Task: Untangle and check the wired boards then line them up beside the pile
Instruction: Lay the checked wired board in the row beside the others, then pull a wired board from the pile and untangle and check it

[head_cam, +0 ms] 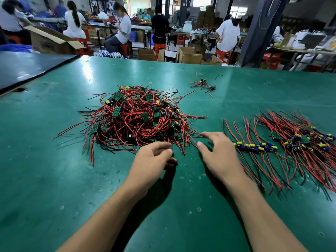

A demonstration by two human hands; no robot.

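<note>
**Both hands at the pile's near edge, nothing gripped yet**

Left hand [151, 160] hovers over the bench [54, 179] just in front of the pile [138, 115], at its near edge. The fingers are loosely curled toward the thumb and nothing shows in them. It touches no wire that I can make out.

Right hand [219, 153] sits just right of the left one, off the pile's near-right corner. It is wide open, with fingers spread and slightly bent and the thumb held apart. Its fingertips [209, 135] are at the loose red wire ends [192, 138] that trail out of the pile on that side. They look to be touching, or about to. No grip is closed.

Key relation: those wire ends run from the pile's middle out toward the near right, long axis pointing at the right hand. The right hand is nearer to them, and the left is nearer to the pile's front fringe. Likely next step is for the right hand to pinch one lead and draw a board out, with the left steadying the tangle.

Right of the pile, the finished row [254, 147] lies with boards side by side and wires running near to far. A denser batch [305, 140] lies further right of that.

The pile itself is a red-and-black tangle with green boards buried in it, and most of the work looks undone.

Beyond the pile to the far right is a small stray cluster [203, 84], well apart from it.
</note>
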